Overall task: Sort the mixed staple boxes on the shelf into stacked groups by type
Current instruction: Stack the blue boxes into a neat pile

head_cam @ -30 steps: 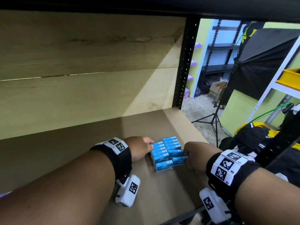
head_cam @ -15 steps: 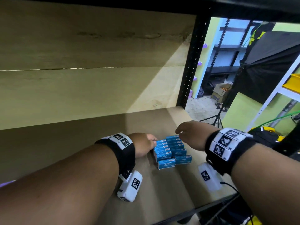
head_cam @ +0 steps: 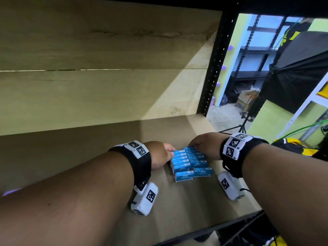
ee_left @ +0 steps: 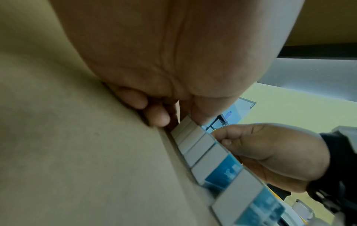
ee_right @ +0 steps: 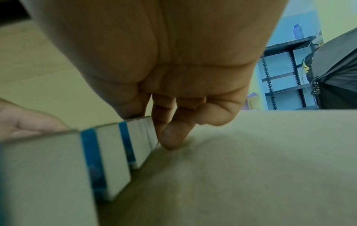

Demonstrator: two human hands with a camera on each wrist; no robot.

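Observation:
Several blue staple boxes (head_cam: pixel 190 162) lie packed in two rows on the brown shelf board (head_cam: pixel 92 150), with white end flaps (ee_left: pixel 199 146) facing outward. My left hand (head_cam: pixel 170 152) is at the left end of the far boxes, thumb (ee_left: pixel 201 116) on top of the farthest box and fingers (ee_left: pixel 156 117) curled against its end. My right hand (head_cam: pixel 193 147) is at the right end of the far boxes (ee_right: pixel 141 137), thumb on top and fingers (ee_right: pixel 172 136) down its end face. The box tops under both hands are hidden.
A wooden back panel (head_cam: pixel 88 89) closes the shelf behind the boxes. A black perforated upright (head_cam: pixel 213 71) stands at the back right corner. The shelf's dark front edge (head_cam: pixel 213 233) runs below my arms. A tripod (head_cam: pixel 243 125) stands on the floor to the right.
My right hand left the near right side of the boxes, rose, and came down on the far right end. My left hand stayed at the left side.

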